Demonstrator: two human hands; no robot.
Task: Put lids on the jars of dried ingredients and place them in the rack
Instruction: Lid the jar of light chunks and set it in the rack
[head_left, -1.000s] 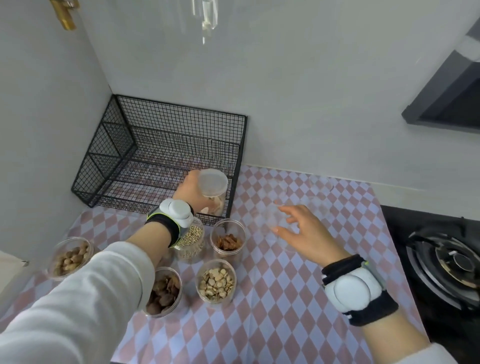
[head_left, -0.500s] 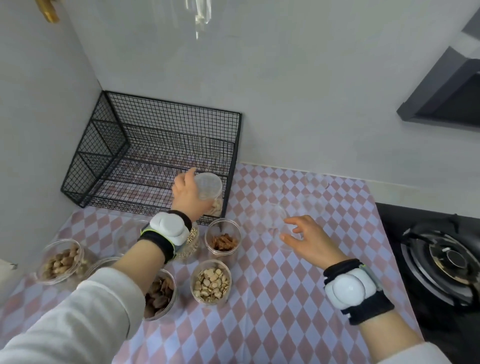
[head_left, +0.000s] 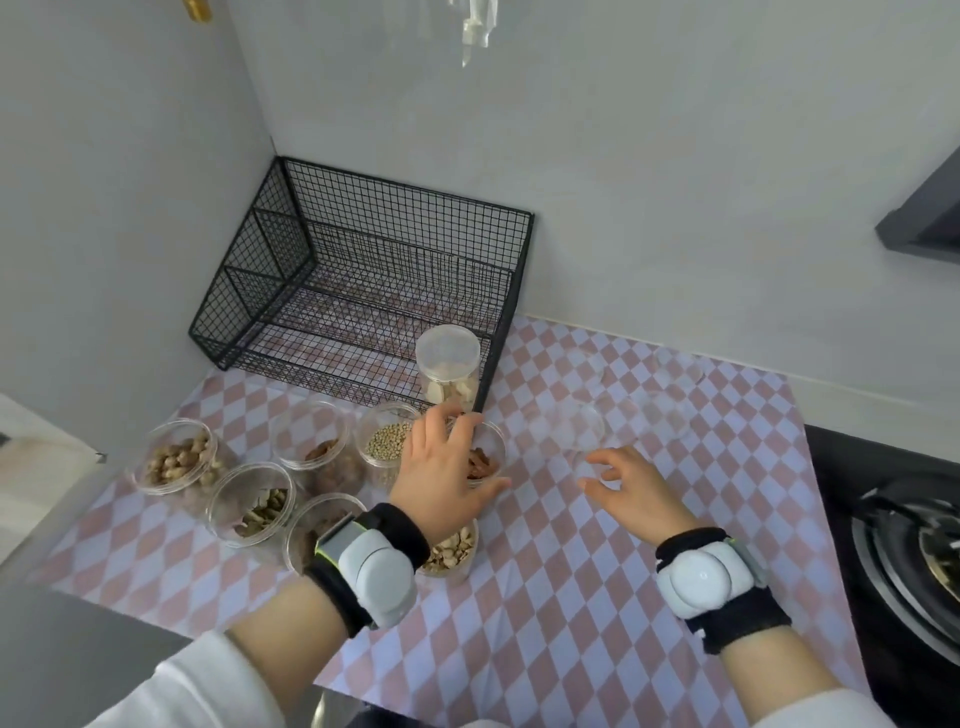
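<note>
A black wire rack (head_left: 363, 270) stands in the back left corner. Inside its front right corner a lidded clear jar (head_left: 448, 369) of pale slices stands upright. My left hand (head_left: 447, 473) is curled around an open jar of reddish-brown pieces (head_left: 488, 460) just in front of the rack. Several other open jars hold dried goods: peanuts (head_left: 176, 460), small round beans (head_left: 389, 447), pale chips (head_left: 452, 551). My right hand (head_left: 639, 493) hovers with fingers spread, its fingertips at the near edge of a clear lid (head_left: 579, 431). More clear lids (head_left: 667, 415) lie behind it.
A pink and white checked mat (head_left: 545, 597) covers the counter. A black gas stove (head_left: 914, 545) sits at the right edge. Grey walls close in the left and back. A dark hood (head_left: 924, 223) juts out at the upper right.
My left hand has let go of the lidded jar, now standing in the rack, and pulled back onto the jar of reddish-brown pieces. My right hand stays near the clear lids.
</note>
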